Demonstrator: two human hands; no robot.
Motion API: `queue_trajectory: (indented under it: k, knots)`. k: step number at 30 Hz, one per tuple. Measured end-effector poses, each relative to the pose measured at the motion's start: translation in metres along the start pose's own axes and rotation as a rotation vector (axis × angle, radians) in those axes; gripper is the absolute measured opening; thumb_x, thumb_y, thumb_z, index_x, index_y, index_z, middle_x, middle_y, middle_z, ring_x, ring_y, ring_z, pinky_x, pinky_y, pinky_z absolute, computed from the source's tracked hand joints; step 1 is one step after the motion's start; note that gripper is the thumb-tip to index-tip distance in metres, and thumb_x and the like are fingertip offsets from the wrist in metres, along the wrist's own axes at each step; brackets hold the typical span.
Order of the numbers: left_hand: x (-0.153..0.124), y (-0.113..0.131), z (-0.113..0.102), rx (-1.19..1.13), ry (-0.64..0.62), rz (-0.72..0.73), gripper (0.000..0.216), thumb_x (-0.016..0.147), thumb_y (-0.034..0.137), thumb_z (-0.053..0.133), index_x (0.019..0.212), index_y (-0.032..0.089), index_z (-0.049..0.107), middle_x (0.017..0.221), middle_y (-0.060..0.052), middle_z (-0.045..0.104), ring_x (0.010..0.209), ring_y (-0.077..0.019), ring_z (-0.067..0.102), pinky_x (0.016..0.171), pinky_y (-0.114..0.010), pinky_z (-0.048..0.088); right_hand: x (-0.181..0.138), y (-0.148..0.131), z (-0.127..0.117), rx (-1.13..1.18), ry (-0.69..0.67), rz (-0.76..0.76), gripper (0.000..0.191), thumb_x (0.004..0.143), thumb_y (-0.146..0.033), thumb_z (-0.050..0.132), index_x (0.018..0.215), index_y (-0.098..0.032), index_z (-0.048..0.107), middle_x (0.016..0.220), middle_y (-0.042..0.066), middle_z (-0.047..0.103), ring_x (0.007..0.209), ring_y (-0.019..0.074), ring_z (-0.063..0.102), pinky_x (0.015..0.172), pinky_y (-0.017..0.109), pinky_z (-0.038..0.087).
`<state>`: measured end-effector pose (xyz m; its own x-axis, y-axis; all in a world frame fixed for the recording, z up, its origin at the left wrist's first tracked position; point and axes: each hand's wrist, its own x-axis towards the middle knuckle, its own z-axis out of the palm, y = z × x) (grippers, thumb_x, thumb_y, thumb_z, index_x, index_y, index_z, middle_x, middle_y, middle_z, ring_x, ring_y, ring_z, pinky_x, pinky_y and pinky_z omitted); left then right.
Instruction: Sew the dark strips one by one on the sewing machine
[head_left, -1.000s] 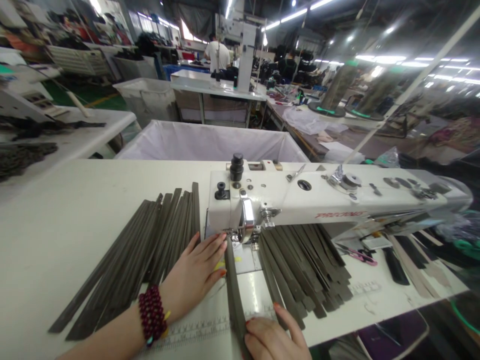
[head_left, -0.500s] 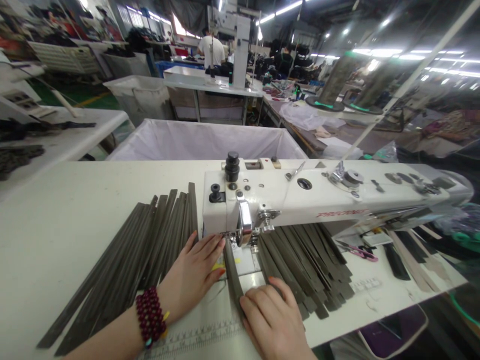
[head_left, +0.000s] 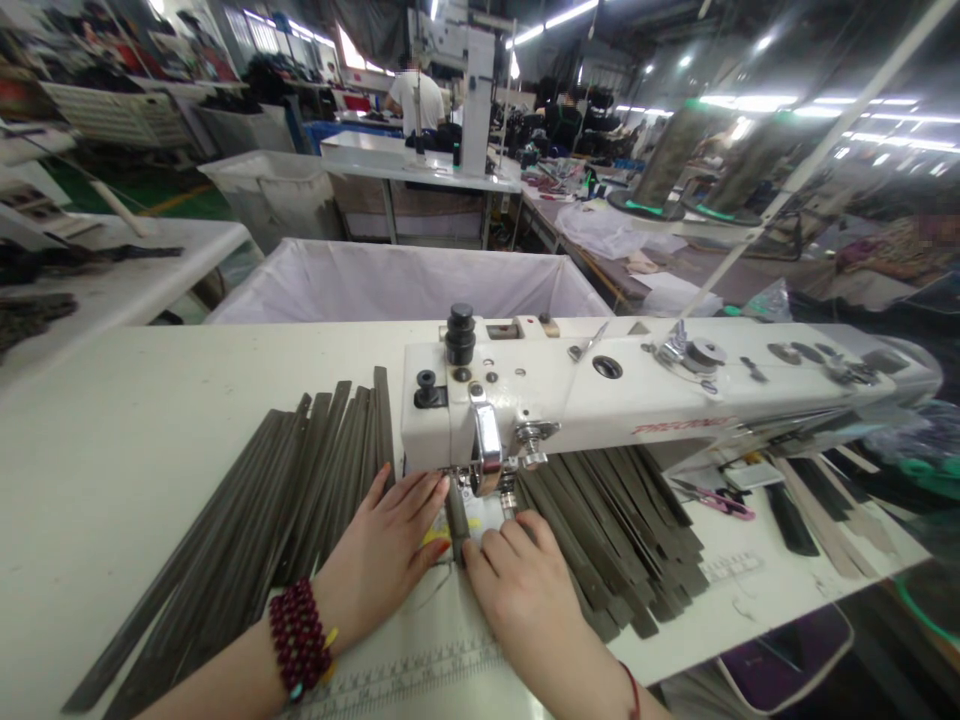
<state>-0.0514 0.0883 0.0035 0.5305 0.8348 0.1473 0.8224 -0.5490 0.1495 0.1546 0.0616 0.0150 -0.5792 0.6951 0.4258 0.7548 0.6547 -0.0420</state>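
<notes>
A narrow dark olive strip [head_left: 457, 525] runs under the needle area of a white sewing machine [head_left: 570, 395]. My left hand [head_left: 394, 535], a beaded bracelet at its wrist, lies left of the strip. Its fingers are stretched out and spread, their tips beside the presser foot. Closer to the machine's right side, my right hand [head_left: 517, 585] has its fingers curled down over the strip's near end, hiding that end. Flat strips [head_left: 225, 530] lie piled to the left of my left hand. More strips [head_left: 607, 535] lie fanned out right of the needle, partly beneath the machine arm.
Pink-handled snips [head_left: 724, 502] rest at the right, near pale and black pieces [head_left: 825, 510]. A printed ruler scale [head_left: 405, 675] marks the table's front. Behind the table stands a cloth-lined bin [head_left: 420, 280]. A person in white [head_left: 418, 100] is farther back.
My right hand has moved forward along the strip, closer to the needle, and less of the strip shows. My left hand stays nearly in place.
</notes>
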Motion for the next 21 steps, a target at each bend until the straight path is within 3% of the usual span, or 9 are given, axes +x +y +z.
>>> queue_trajectory:
  k: [11, 16, 21]
  knots:
    - [0.000, -0.001, 0.000, 0.009, -0.004, 0.004, 0.041, 0.096, 0.037, 0.051, 0.129, 0.014, 0.059, 0.131, -0.015, 0.061, 0.120, -0.0305, 0.052, 0.110, -0.056, 0.028, 0.020, 0.002, 0.007, -0.109, -0.031, 0.015, 0.008, 0.086, -0.012, 0.063, 0.081, -0.017, 0.060, 0.073, 0.002, 0.059, 0.074, 0.0201, 0.049, 0.086, 0.041, 0.034]
    - [0.002, 0.001, -0.003, 0.015, -0.002, -0.005, 0.038, 0.095, 0.037, 0.052, 0.125, 0.015, 0.061, 0.131, -0.014, 0.059, 0.122, -0.0311, 0.050, 0.110, -0.057, 0.027, 0.009, 0.000, 0.001, -0.056, 0.003, 0.030, 0.011, 0.089, -0.010, 0.057, 0.080, -0.017, 0.060, 0.074, 0.002, 0.057, 0.073, 0.0191, 0.049, 0.087, 0.040, 0.035]
    - [0.002, 0.005, -0.004, 0.016, -0.009, -0.014, 0.039, 0.093, 0.036, 0.054, 0.124, 0.014, 0.062, 0.129, -0.014, 0.061, 0.121, -0.0319, 0.050, 0.111, -0.058, 0.028, -0.012, 0.001, -0.013, 0.012, 0.049, 0.052, 0.029, 0.098, -0.011, 0.038, 0.084, -0.018, 0.062, 0.074, 0.002, 0.056, 0.071, 0.0175, 0.047, 0.086, 0.038, 0.035]
